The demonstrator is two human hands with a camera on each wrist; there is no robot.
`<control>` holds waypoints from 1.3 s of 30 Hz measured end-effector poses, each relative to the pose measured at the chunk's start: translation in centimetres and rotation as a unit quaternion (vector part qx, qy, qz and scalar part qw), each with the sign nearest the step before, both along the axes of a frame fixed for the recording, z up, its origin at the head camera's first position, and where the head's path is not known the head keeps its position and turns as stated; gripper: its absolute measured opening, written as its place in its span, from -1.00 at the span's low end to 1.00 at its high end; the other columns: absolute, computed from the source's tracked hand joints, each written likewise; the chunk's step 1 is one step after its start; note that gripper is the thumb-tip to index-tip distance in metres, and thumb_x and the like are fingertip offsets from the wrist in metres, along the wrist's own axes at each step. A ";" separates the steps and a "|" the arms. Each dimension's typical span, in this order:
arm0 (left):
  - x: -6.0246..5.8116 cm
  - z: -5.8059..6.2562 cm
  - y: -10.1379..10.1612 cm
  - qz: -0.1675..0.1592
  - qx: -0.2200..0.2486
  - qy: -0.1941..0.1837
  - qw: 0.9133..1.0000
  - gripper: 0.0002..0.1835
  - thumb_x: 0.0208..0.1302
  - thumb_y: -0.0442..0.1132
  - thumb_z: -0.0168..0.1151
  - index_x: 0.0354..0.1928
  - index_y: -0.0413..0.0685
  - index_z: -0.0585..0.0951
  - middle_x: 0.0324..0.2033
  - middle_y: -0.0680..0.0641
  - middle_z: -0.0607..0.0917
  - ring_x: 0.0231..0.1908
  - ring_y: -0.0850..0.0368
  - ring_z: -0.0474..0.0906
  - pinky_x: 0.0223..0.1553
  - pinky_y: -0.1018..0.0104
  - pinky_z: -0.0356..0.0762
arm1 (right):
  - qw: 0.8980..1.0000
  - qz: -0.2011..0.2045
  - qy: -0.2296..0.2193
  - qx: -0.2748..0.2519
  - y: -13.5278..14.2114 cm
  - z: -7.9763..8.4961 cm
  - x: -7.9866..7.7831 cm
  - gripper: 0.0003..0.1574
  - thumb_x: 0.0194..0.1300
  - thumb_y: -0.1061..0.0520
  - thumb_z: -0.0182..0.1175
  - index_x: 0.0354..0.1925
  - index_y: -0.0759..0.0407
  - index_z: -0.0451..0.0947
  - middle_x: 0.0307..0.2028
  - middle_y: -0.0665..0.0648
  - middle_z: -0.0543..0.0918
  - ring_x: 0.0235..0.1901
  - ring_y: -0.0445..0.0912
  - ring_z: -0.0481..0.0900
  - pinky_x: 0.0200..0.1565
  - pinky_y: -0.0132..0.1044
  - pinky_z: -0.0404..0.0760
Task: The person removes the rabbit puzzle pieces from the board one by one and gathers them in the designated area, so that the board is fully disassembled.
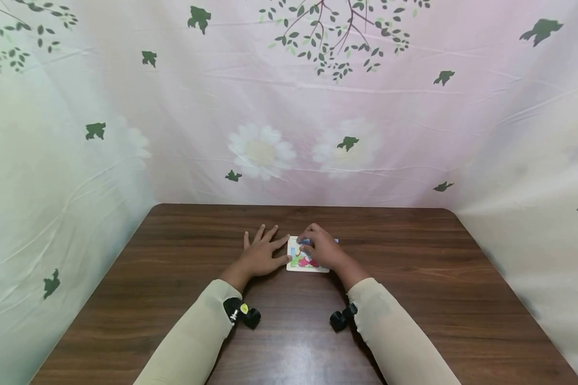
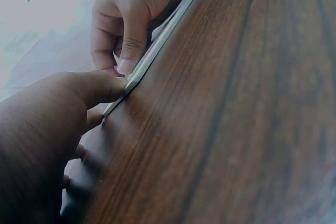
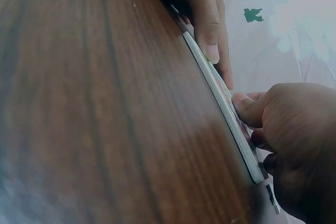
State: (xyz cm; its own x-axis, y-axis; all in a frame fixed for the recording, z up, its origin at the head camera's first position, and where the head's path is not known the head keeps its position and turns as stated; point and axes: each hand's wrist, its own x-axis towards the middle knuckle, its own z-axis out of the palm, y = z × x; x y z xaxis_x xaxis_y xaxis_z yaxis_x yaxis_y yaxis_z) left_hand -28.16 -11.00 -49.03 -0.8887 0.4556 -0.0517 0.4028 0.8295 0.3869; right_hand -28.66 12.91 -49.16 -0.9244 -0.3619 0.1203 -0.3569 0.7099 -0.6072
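**Small picture board (image 1: pixel 298 261) under two hands: light, stiff, best taken by the edges**

So the board is set flat toward the far side of the wooden desk (image 1: pixel 289 305), right between the two hands. Its left edge is touched by the thumb and forefinger of the left hand (image 1: pixel 259 258), whose fingers are spread and pretty much straight, nothing gripped there. The fingers of the right hand (image 1: pixel 325 249) are bent down over the printed face; whether a piece is actually pinched can't be told, since the tips are mostly hidden. A blue bit (image 1: pixel 336 240) can be spotted past that hand, too small to be identified.

Handling-wise, it'd be judged light and rigid, maybe card or thin wood, so not much force is needed. The face looks smooth and could slide if pushed from one side only. It's probably best held by opposite edges, with the corners not leaned on.
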 end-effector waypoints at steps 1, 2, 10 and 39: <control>0.0 0.0 0.0 0.000 0.000 0.000 1.000 -0.24 0.58 0.39 0.08 0.71 0.44 0.27 0.79 -0.05 0.05 0.79 -0.31 -0.27 0.60 -0.65 -0.45 | 1.000 -0.001 -0.003 0.003 -0.1 0.0 0.0 -0.81 0.57 0.17 0.35 0.07 0.07 0.79 0.13 0.14 0.57 -0.04 -0.04 0.59 0.08 -0.05 0.66; 0.0 0.0 0.0 0.000 -0.001 0.000 1.000 -0.24 0.58 0.40 0.08 0.71 0.44 0.27 0.79 -0.05 0.05 0.79 -0.31 -0.27 0.60 -0.65 -0.45 | 1.000 -0.002 -0.007 0.005 -0.1 0.1 0.1 -0.82 0.57 0.18 0.34 0.06 0.07 0.78 0.13 0.14 0.56 -0.02 -0.02 0.60 0.10 -0.04 0.66; 0.1 0.0 -0.1 0.002 0.003 0.001 1.000 -0.23 0.57 0.40 0.09 0.70 0.44 0.30 0.78 -0.05 0.06 0.79 -0.31 -0.25 0.60 -0.65 -0.43 | 0.999 -0.007 -0.043 0.020 -0.7 0.2 0.0 -0.90 0.63 0.17 0.26 0.04 0.05 0.65 0.22 0.14 0.48 0.14 0.08 0.62 0.25 0.08 0.66; 0.0 0.0 -0.1 0.003 0.004 0.000 1.000 -0.23 0.56 0.42 0.08 0.70 0.45 0.30 0.78 -0.04 0.07 0.79 -0.30 -0.24 0.60 -0.64 -0.44 | 0.998 -0.017 -0.053 0.020 -0.8 0.5 0.3 -0.89 0.65 0.16 0.24 0.06 0.04 0.63 0.24 0.13 0.42 0.14 0.10 0.59 0.24 0.08 0.65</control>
State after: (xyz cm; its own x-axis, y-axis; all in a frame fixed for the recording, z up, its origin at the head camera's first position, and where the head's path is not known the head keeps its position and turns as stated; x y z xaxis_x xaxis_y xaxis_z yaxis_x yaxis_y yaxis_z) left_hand -28.13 -11.06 -49.05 -0.8918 0.4498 -0.0491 0.3966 0.8294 0.3934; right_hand -28.38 12.07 -48.68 -0.9433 -0.3320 0.0076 -0.2672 0.7454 -0.6108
